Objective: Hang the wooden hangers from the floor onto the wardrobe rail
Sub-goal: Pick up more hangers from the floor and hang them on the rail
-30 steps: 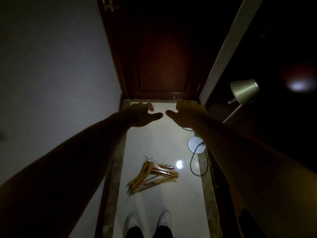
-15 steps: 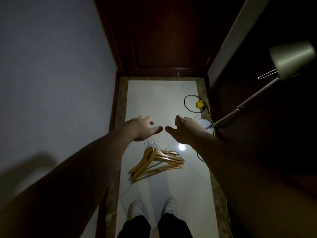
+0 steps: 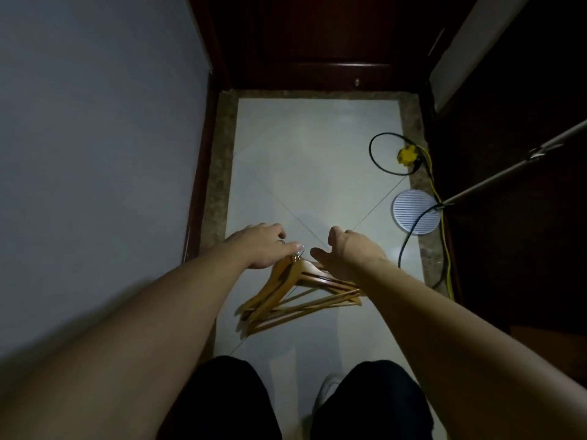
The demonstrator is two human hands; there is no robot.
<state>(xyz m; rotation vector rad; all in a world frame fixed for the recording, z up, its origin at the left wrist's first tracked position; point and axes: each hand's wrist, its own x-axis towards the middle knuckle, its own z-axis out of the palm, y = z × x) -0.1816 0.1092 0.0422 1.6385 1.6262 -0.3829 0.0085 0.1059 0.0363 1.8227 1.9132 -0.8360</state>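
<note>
A stack of several wooden hangers (image 3: 295, 292) with metal hooks lies on the pale tiled floor (image 3: 317, 160) in front of my legs. My left hand (image 3: 257, 247) hovers over the hooks at the stack's far left end, fingers loosely spread, thumb tip by the hooks. My right hand (image 3: 347, 252) hovers over the hangers' upper right arm, fingers relaxed and holding nothing. Whether either hand touches the wood is unclear. The wardrobe rail is not in view.
A grey wall (image 3: 95, 138) runs along the left. A dark wooden door (image 3: 317, 42) closes the far end. On the right lie a round white lamp base (image 3: 416, 211) with its pole, a black cable loop and a yellow plug (image 3: 408, 154).
The view has tilted down toward the floor. Both hands have dropped from chest height to just above the hanger stack.
</note>
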